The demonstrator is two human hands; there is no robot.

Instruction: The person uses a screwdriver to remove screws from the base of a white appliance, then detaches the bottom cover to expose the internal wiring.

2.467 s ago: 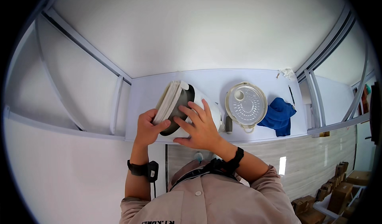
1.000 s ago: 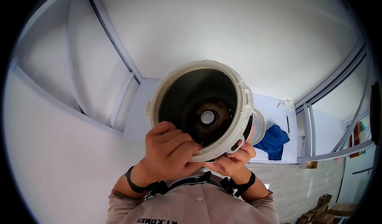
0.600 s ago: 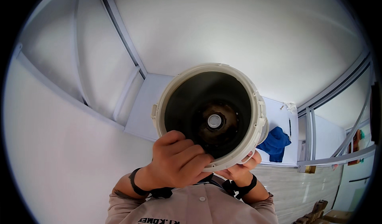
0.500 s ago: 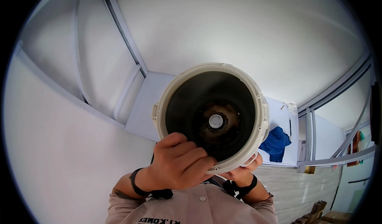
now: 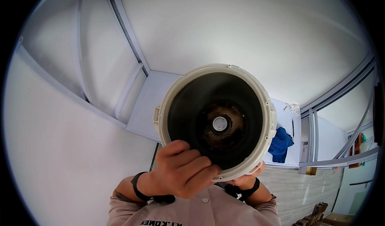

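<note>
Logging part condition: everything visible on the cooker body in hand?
The cooker body is held up, its round open mouth facing the camera. The cream rim looks plastic, with a tab at left and a loop at lower right. Inside, the dark wall looks metallic; the brownish floor surrounds a pale disc. The left hand grips the lower rim; the right hand, mostly hidden, is behind its lower right.

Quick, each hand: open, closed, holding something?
Left hand: closed on the dark-lined cooker body.
Right hand: mostly hidden behind it; open or closed cannot be told.
</note>
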